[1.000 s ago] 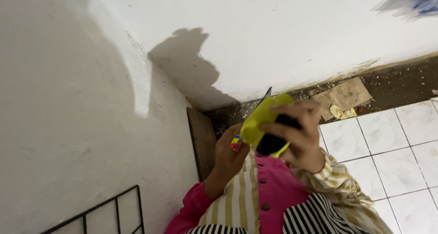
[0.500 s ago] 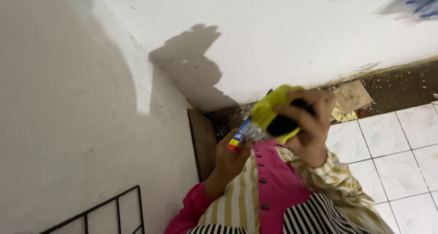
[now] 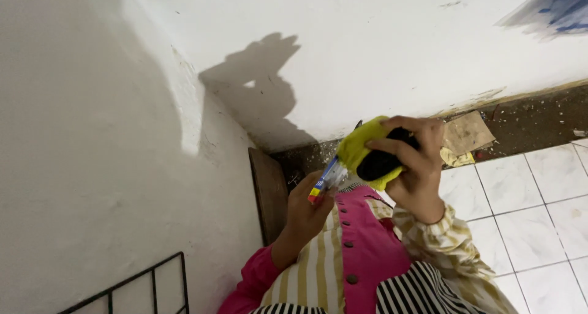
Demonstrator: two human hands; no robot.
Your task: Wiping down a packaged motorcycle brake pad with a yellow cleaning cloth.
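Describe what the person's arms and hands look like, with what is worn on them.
Both hands are bare, no gloves or rings visible. The left hand comes out of a plain bright pink sleeve. The right hand comes out of a loose sleeve striped cream and pale gold, gathered at the wrist. Fingers are uncovered.

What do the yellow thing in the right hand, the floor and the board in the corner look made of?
Yellow thing: soft, fuzzy cloth, apparently, wrapped on something black. Floor: glossy white ceramic tiles with dark grout lines. Board: dull brown wood, probably; flat and matte.
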